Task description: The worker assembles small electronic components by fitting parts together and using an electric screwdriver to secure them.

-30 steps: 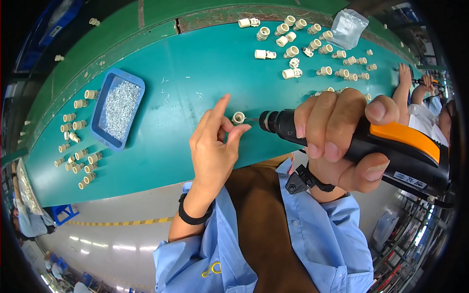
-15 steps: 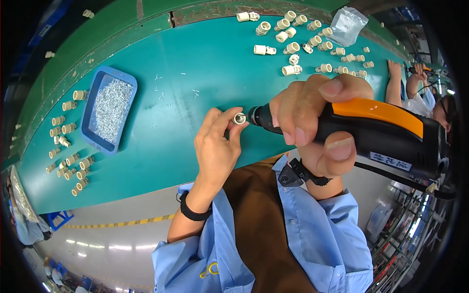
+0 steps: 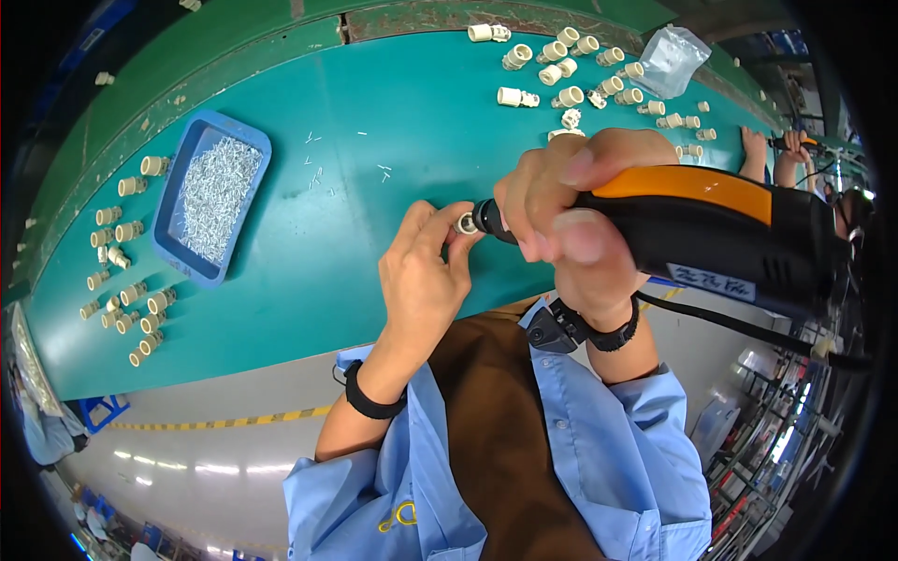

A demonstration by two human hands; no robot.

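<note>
1. Cream-coloured fitting (image 3: 467, 222) sits toward the bench's (image 3: 309, 252) near edge, pinched between your left hand's (image 3: 423, 266) thumb and fingers.
2. Your right hand (image 3: 580, 210) wraps the power driver (image 3: 716, 224), nose at the fitting; this piece seems mid-work.
3. Left-end fittings (image 3: 161, 300) and far-edge fittings (image 3: 568, 96) lie apart; which are finished, I cannot tell.
4. Your blue tray (image 3: 224, 122), near the left end, holds plenty of metal pins (image 3: 221, 196).
</note>
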